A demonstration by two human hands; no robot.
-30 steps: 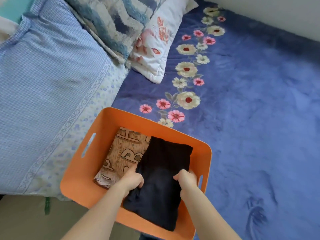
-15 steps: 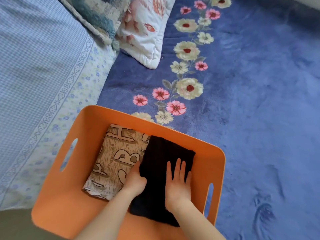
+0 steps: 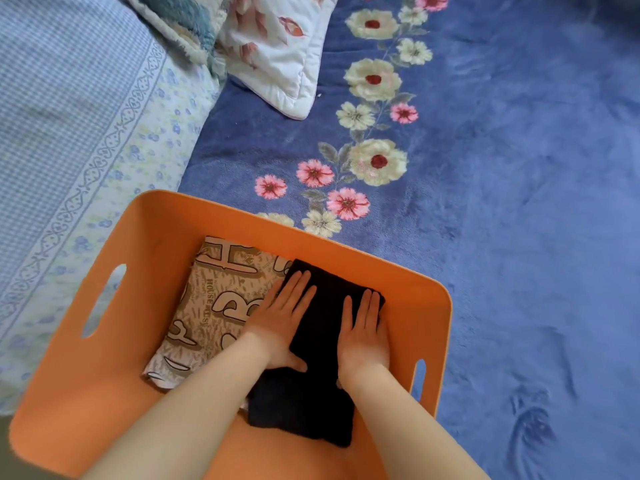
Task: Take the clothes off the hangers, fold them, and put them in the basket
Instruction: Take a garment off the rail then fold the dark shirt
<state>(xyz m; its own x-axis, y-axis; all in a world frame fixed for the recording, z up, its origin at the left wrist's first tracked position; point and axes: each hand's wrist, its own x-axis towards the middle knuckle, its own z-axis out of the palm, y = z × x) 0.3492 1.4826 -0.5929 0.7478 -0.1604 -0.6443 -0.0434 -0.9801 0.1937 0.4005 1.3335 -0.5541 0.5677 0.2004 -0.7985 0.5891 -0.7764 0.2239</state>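
Two folded pieces lie in the basket (image 3: 156, 230) at 6 o'clock in view: a printed one (image 3: 221, 299) and, at its 3 o'clock and overlapping its edge, a black one (image 3: 329, 306). The left hand (image 3: 282, 323) and right hand (image 3: 363, 337) press flat on the black one with straight fingers, gripping nothing. This piece looks stowed. No hangers or other clothes are in view, so what remains cannot be told

Orange basket (image 3: 114, 237) filled lower half of frame. Inside: patterned folded garment (image 3: 214, 306) at left, black folded garment (image 3: 322, 358) beside it; left hand (image 3: 282, 327) and right hand (image 3: 363, 332) pressed flat on black one.
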